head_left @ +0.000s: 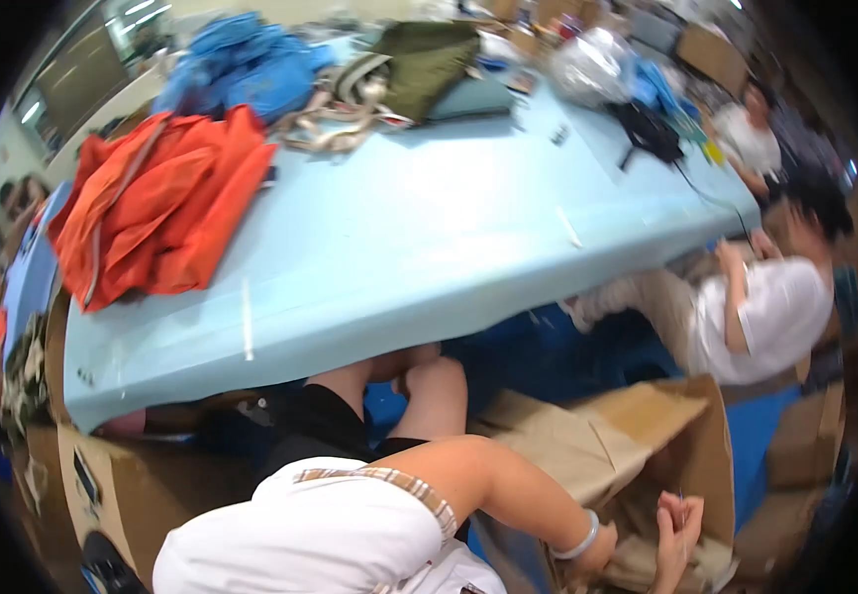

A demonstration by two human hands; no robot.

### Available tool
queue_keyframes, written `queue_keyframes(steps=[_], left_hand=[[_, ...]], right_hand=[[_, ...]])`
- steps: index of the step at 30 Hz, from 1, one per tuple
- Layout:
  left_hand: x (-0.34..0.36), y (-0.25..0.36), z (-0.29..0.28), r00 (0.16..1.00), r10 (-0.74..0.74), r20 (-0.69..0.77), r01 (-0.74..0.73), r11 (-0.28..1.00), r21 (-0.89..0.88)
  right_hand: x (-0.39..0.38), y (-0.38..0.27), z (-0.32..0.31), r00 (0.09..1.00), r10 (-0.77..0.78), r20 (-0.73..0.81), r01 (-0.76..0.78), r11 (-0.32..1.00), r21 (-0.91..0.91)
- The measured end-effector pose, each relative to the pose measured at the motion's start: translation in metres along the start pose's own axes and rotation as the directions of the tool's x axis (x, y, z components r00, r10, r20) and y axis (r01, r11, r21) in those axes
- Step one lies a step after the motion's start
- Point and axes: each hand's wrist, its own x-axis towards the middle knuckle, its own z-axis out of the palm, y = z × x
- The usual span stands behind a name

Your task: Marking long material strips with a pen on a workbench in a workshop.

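Observation:
My left arm reaches across to the lower right, with a pale bracelet at the wrist. My left hand (597, 543) has curled fingers over the cardboard box (713, 436); what it grips is hidden. My right hand (679, 520) is pinched on something thin and small that I cannot make out, a little right of my left hand. The open box beside my legs has brown paper (562, 431) over it and inside it.
A pale blue table (369, 247) spans ahead, bearing an orange garment (151, 208), blue (241, 74) and olive fabric (424, 64), and a black item (647, 129). A seated person (765, 307) in white is at right, another (746, 139) beyond. A cardboard box (142, 495) stands at left.

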Motion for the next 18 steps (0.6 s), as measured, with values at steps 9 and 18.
queue_keyframes(steps=[9, 18], left_hand=[[-0.148, -0.013, -0.09, 0.968, -0.098, -0.23, -0.05, 0.825, -0.563], [-0.262, -0.046, -0.098, 0.849, -0.457, -0.266, 0.129, 0.667, -0.733]], right_hand=[[0.038, -0.056, 0.05, 0.991, -0.089, -0.103, 0.094, 0.994, 0.048], [0.062, -0.082, 0.071, 0.99, -0.123, -0.073, 0.128, 0.99, 0.062]])
